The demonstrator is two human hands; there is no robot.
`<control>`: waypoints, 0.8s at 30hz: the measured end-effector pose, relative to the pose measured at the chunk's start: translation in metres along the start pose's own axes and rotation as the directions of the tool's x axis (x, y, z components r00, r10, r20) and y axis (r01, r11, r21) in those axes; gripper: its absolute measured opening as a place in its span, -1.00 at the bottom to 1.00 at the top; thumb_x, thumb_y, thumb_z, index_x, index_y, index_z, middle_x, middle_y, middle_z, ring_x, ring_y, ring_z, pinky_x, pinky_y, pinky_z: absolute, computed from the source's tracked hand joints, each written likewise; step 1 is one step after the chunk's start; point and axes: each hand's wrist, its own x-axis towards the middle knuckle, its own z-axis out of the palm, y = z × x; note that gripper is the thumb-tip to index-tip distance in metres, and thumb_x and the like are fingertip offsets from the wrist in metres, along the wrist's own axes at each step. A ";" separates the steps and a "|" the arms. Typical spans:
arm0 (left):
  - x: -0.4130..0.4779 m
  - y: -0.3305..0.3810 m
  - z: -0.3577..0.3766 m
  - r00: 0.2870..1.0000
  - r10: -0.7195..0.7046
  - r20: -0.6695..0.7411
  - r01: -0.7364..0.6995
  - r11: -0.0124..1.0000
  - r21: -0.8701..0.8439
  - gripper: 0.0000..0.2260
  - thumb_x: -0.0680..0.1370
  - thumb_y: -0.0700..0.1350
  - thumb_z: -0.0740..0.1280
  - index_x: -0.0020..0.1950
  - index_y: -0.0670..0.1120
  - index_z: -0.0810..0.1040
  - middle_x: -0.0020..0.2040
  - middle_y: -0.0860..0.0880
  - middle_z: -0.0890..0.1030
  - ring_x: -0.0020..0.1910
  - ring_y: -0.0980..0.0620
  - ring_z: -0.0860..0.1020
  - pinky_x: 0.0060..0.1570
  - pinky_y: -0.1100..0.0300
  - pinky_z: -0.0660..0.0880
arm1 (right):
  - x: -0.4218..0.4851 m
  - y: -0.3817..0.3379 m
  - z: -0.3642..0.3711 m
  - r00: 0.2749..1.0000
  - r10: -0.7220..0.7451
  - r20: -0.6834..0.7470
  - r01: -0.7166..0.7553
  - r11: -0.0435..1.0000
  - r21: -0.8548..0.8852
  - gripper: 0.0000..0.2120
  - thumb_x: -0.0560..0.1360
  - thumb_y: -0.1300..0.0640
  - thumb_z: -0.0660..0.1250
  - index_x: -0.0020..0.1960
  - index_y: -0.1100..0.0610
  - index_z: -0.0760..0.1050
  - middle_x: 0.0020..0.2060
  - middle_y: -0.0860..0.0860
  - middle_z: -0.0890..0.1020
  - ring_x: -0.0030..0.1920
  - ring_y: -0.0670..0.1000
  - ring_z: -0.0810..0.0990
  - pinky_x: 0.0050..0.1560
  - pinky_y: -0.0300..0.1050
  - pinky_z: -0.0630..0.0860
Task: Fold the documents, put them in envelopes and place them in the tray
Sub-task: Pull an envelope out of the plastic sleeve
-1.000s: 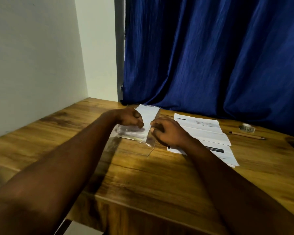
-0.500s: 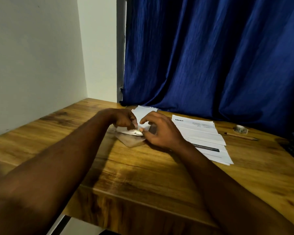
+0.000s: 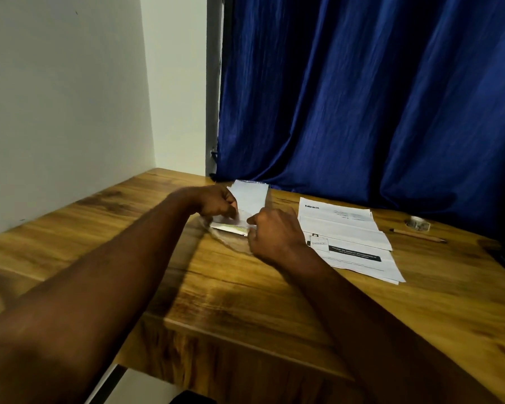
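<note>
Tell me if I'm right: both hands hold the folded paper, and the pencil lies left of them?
Wrong side: the head view shows the pencil right of them, beyond the printed sheets. The left hand and right hand do hold the folded paper.

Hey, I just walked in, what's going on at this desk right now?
A person is working at a wooden table. Both hands meet on a folded document that seems to sit partly inside a clear envelope. The left hand pinches the folded document, and the right hand appears to grip the clear envelope at its near edge. A stack of printed documents waits to the right, with a pencil and a tape roll beyond. No tray is in view.
</note>
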 end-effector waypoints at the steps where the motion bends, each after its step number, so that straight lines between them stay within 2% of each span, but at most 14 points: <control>1: 0.001 0.001 0.000 1.000 -0.001 -0.002 0.001 1.000 0.000 -0.90 0.65 -0.13 0.37 0.04 -0.10 0.68 -0.09 -0.03 0.65 -0.12 0.06 0.55 -0.17 0.16 0.53 | 0.000 0.000 0.000 1.000 0.013 0.013 -0.013 1.000 -0.007 -0.65 0.63 -0.01 0.32 0.39 -0.02 0.62 0.33 0.02 0.64 0.33 0.09 0.57 0.43 0.16 0.35; 4: 0.003 0.001 0.003 1.000 0.004 -0.019 -0.004 1.000 -0.013 -0.91 0.64 -0.14 0.40 0.05 -0.11 0.70 -0.07 -0.06 0.66 -0.11 0.01 0.57 -0.20 0.15 0.53 | 0.003 0.000 0.002 0.999 0.038 0.030 -0.037 0.999 -0.038 -0.69 0.63 -0.01 0.35 0.35 -0.02 0.65 0.29 0.01 0.65 0.30 0.09 0.57 0.39 0.16 0.36; 6: 0.004 -0.001 0.004 1.000 0.017 -0.025 -0.018 1.000 -0.020 -0.92 0.63 -0.15 0.41 0.01 -0.10 0.71 -0.01 -0.11 0.69 -0.06 -0.08 0.60 -0.15 0.04 0.58 | 0.003 0.000 0.004 0.999 0.041 0.023 -0.040 0.998 -0.046 -0.69 0.62 -0.04 0.39 0.33 -0.03 0.65 0.27 0.01 0.64 0.30 0.09 0.56 0.36 0.16 0.37; 8: 0.004 -0.001 0.005 0.999 0.037 -0.036 -0.037 0.999 -0.018 -0.92 0.62 -0.17 0.41 0.03 -0.11 0.71 0.07 -0.13 0.72 0.06 -0.14 0.65 0.06 -0.09 0.62 | 0.003 0.000 0.006 0.999 0.041 0.010 -0.040 0.998 -0.053 -0.71 0.61 -0.01 0.43 0.31 -0.04 0.67 0.27 0.02 0.63 0.32 0.09 0.53 0.34 0.16 0.38; 10: 0.005 -0.001 0.006 0.996 0.068 -0.059 -0.069 0.997 -0.019 -0.90 0.61 -0.20 0.41 0.07 -0.16 0.71 0.10 -0.12 0.73 0.15 -0.11 0.65 0.20 -0.08 0.59 | 0.002 0.002 0.010 0.999 0.043 -0.011 -0.043 0.997 -0.071 -0.73 0.58 0.03 0.48 0.27 -0.04 0.70 0.28 0.03 0.61 0.34 0.10 0.49 0.31 0.16 0.38; 13: 0.005 0.001 0.010 0.990 0.108 -0.087 -0.110 0.994 -0.013 -0.86 0.61 -0.21 0.42 0.12 -0.22 0.71 0.10 -0.13 0.73 0.15 -0.07 0.65 0.13 0.12 0.55 | -0.001 0.004 0.015 0.998 0.038 -0.047 -0.041 0.997 -0.067 -0.78 0.54 0.10 0.53 0.18 -0.04 0.73 0.28 0.02 0.57 0.34 0.09 0.44 0.27 0.16 0.34; 18: 0.005 -0.001 0.012 0.983 0.136 -0.126 -0.137 0.991 0.006 -0.87 0.61 -0.21 0.42 0.10 -0.22 0.71 0.11 -0.13 0.73 0.14 -0.07 0.65 0.21 0.02 0.55 | -0.006 0.006 0.010 0.993 0.040 -0.108 -0.037 0.999 0.033 -0.84 0.51 0.10 0.56 0.08 -0.05 0.74 0.20 -0.05 0.53 0.30 0.05 0.41 0.24 0.14 0.28; 21: 0.006 -0.001 0.015 0.978 0.155 -0.138 -0.153 0.988 0.024 -0.88 0.61 -0.21 0.43 0.09 -0.21 0.72 0.09 -0.12 0.73 0.12 -0.07 0.66 0.15 0.08 0.56 | -0.007 0.009 0.009 0.991 0.052 -0.127 -0.038 0.993 0.110 -0.92 0.50 0.10 0.56 -0.02 -0.04 0.72 0.14 -0.07 0.54 0.27 0.03 0.42 0.23 0.12 0.25; 24: 0.005 -0.002 0.015 0.975 0.163 -0.151 -0.160 0.987 0.031 -0.89 0.60 -0.24 0.42 0.09 -0.20 0.72 0.09 -0.10 0.73 0.12 -0.03 0.66 0.10 0.15 0.55 | -0.005 0.009 0.010 0.991 0.044 -0.126 -0.026 0.990 0.142 -0.92 0.48 0.12 0.56 -0.07 -0.04 0.70 0.12 -0.09 0.52 0.26 0.02 0.42 0.23 0.11 0.25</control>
